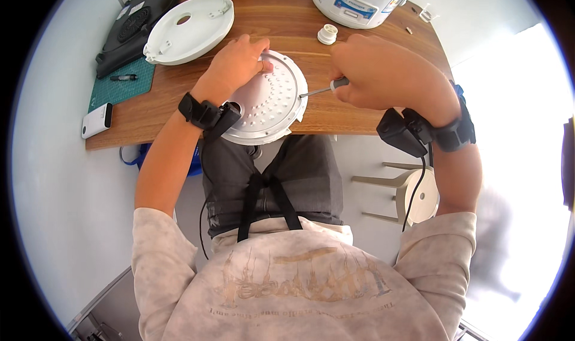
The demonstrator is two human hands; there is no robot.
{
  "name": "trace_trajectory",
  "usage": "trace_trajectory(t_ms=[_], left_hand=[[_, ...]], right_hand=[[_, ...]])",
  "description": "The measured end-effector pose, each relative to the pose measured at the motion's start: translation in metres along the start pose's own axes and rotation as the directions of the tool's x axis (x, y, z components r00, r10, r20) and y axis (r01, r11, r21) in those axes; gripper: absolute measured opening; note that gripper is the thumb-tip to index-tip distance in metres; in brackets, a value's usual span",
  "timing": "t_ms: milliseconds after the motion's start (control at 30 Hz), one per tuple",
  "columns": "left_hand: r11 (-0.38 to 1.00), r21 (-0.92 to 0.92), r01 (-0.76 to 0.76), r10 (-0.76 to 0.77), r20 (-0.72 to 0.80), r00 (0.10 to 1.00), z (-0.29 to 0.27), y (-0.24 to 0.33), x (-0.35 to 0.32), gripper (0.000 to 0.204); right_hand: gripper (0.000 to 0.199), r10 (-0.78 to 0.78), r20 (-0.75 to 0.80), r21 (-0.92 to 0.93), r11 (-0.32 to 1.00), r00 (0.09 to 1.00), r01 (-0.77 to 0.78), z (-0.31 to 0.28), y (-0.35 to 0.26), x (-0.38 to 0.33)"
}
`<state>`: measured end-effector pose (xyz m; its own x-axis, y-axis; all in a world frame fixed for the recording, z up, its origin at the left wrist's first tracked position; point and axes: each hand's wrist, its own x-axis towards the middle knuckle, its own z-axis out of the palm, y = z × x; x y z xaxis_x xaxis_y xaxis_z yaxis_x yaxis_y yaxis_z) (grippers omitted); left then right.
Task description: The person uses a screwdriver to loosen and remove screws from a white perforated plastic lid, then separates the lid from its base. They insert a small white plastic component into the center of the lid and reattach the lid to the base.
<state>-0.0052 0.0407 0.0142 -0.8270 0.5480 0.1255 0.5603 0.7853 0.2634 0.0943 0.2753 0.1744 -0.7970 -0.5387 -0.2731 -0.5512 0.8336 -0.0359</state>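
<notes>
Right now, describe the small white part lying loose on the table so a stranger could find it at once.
On the wooden table, look just in front of the white rice cooker. There sits a small white ribbed cap, round, spool-shaped and far smaller than the perforated metal disc nearby.

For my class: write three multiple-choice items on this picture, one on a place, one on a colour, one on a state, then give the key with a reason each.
1. Where does the small white ribbed cap lie?
A on the green mat
B on the wooden table, in front of the white cooker
C on the stool

2. What colour is the cutting mat?
A green
B red
C white

3. What is the right hand doing?
A lying open
B gripping a screwdriver
C holding a phone

Key: B, it lies on wood below the cooker; A, the mat is green; B, the fingers close on the handle, the tip at the rim of the perforated round plate, which the left hand steadies.
</notes>
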Motion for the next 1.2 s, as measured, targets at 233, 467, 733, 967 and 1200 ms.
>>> trace_trajectory(t_ms=[233,467,733,967,1200], left_hand=[[0.994,0.086,0.071,-0.078,0.084,0.993,-0.019,0.01,-0.015,0.04],[0.971,0.221,0.092,-0.112,0.079,0.991,-0.019,0.009,-0.015,0.037],[0.947,0.313,0.072,-0.073,-0.007,0.997,-0.011,0.006,-0.024,0.035],[0.958,0.286,0.006,0.019,-0.086,0.996,-0.005,0.002,-0.031,0.035],[0.96,0.277,0.032,-0.015,-0.061,0.998,-0.01,0.008,-0.043,0.038]], right_hand=[[0.021,-0.089,-0.145,0.041,0.995,0.985,0.096,0.011,0.007,-0.001],[0.013,-0.121,-0.275,0.092,0.984,0.954,0.152,0.024,0.007,-0.006],[0.015,-0.344,-0.474,-0.116,0.937,0.811,0.33,0.033,0.009,-0.002],[0.027,-0.037,-0.123,0.031,0.999,0.992,0.042,0.002,0.014,0.013],[0.015,-0.002,-0.239,0.138,0.99,0.971,0.036,0.017,0.026,0.023]])
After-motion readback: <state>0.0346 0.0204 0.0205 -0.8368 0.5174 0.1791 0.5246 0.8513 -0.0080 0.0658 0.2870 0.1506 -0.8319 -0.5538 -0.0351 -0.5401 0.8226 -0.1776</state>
